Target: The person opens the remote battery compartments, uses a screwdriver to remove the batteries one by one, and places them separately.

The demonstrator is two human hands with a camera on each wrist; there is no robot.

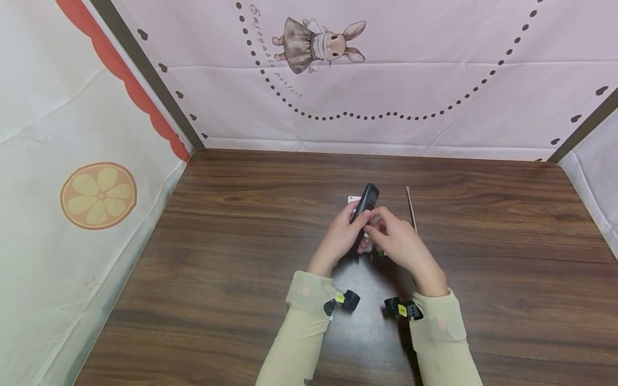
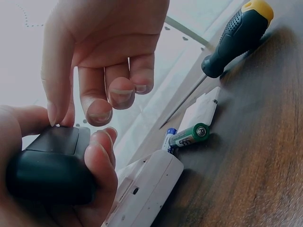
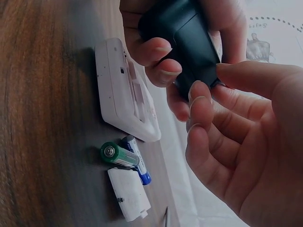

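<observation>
My left hand [image 1: 338, 238] grips a black remote control [image 1: 369, 195], fingers wrapped round its sides. A flat battery cover [image 3: 196, 52] with a visible seam lies on the remote's back. At the cover's end, the thumb and index finger of my right hand [image 1: 401, 244] pinch its edge, while the other fingers curl loosely. Below the hands, a white plastic device [image 2: 147, 189] with an open recess lies on the table. Beside it are a green battery [image 3: 113, 153], a blue battery [image 3: 143, 172] and a small white cover [image 3: 130, 194].
A screwdriver [image 2: 241, 38] with a black and yellow handle lies to the right of the hands, its shaft pointing away. The wooden table [image 1: 232, 214] ends at a pink printed cloth [image 1: 410, 86] behind and a white cloth [image 1: 43, 279] on the left.
</observation>
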